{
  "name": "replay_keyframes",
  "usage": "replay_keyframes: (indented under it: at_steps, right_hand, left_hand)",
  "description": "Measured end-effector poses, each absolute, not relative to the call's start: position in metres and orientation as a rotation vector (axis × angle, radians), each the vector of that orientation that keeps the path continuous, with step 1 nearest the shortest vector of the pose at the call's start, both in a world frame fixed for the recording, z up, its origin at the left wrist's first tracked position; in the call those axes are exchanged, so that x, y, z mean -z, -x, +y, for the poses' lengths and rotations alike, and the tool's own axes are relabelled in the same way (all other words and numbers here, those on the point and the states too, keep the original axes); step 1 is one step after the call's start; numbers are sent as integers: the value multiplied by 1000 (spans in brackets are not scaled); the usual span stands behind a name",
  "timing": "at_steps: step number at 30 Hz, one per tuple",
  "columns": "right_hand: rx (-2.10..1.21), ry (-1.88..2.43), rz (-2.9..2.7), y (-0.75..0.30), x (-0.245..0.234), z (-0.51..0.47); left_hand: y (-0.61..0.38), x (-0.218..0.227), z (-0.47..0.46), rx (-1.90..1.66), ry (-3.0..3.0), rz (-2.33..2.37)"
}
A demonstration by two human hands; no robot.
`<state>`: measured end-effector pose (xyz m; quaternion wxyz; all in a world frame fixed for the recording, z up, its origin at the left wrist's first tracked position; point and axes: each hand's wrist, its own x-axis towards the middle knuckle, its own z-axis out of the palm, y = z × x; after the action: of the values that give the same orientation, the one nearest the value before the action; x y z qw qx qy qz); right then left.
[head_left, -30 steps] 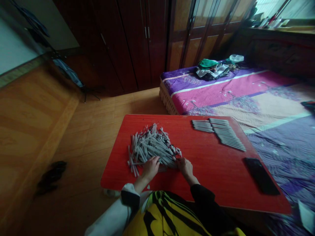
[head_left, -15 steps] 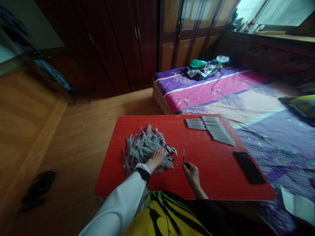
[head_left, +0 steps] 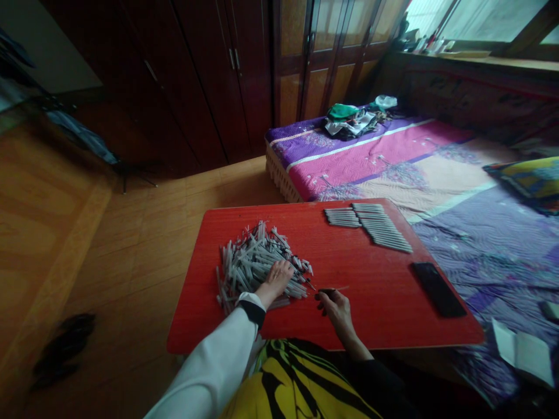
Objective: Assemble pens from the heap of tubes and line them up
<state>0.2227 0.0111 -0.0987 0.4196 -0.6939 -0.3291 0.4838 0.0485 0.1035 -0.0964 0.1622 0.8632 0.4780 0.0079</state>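
Observation:
On the left side of the red table (head_left: 371, 308) lies a heap of translucent tubes (head_left: 244, 262) with dark small parts mixed in. My left hand (head_left: 278, 278) rests palm down on the right part of this heap, its fingers laid over the tubes and the fingertips partly hidden. Just right of the heap, my right hand (head_left: 337, 308) pinches a thin rod (head_left: 343, 287) that looks like a pen refill. The rod lies nearly level, its pale end pointing right. Several pen-like sticks (head_left: 379, 227) are lined up in two groups at the far right of the table.
A black phone-like slab (head_left: 438, 289) lies by the table's right edge. Behind and to the right is a bed (head_left: 419, 151) with a pile of clothes (head_left: 351, 121) and an open booklet (head_left: 522, 352). Dark wardrobes (head_left: 209, 75) stand at the back; dark shoes (head_left: 65, 349) lie on the floor.
The thin rod in my right hand has turned from upright to nearly level, and that hand has moved slightly left. My left hand stays on the heap. The view has shifted a little.

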Motion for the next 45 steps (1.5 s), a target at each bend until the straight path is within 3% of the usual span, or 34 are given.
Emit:
replay_keyframes:
  at_steps: [12,37,45]
  right_hand:
    - [-1185,1240,-704,-193,1,19]
    - [-1282,1189,-701,-186,-4,18]
    - [-1192,1299,-1098,-190,11,19]
  left_hand:
    - [-44,19,42,-674,-2064,1281]
    - [-44,14,38,-712,-2036,1320]
    - [-38,12,37,-649,-2170,1316]
